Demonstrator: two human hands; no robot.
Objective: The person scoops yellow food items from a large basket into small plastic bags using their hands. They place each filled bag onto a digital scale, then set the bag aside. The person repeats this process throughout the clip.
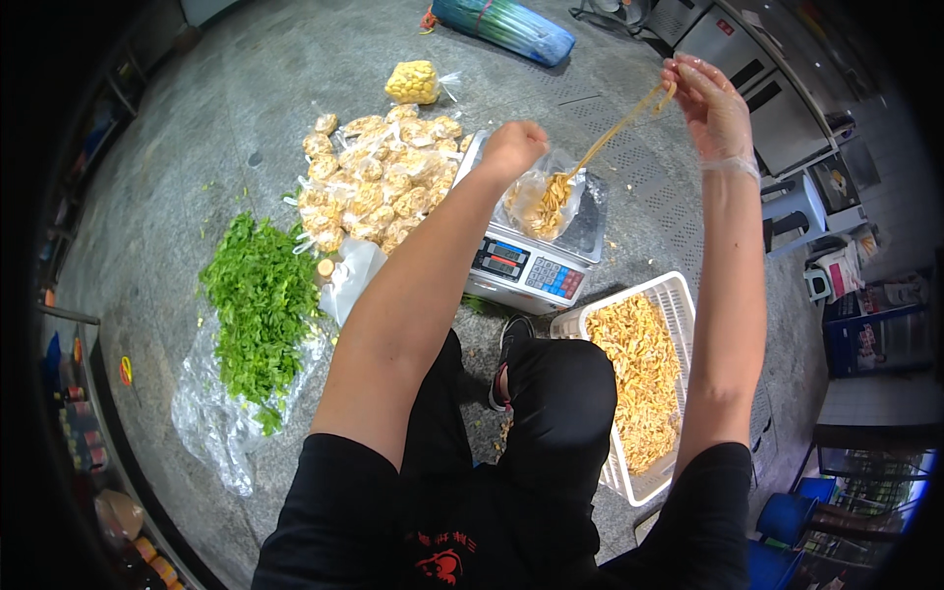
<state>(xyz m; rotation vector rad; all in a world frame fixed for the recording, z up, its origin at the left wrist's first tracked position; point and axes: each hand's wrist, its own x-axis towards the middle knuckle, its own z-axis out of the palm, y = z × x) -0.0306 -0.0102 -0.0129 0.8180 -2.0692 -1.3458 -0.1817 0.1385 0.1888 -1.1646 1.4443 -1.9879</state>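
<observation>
My right hand (712, 110), in a clear plastic glove, is raised at the upper right. It pinches long yellowish-brown food strands (616, 133) that stretch down into a clear plastic bag (527, 203). That bag lies on the steel pan of a digital scale (535, 269) and holds a clump of the same strands. My bare left hand (514, 150) is curled at the bag's upper edge; its fingertips are partly hidden. Beside my right knee, a white plastic basket (689, 310) contains a heap of loose yellow-brown strips (634, 383).
Many small tied bags of similar food (376, 184) are piled left of the scale. Chopped green leaves (258, 310) lie on clear plastic sheeting (214, 413). Farther off are a bag of yellow pieces (411, 82), a blue wrapped bundle (505, 29) and a plastic stool (800, 210).
</observation>
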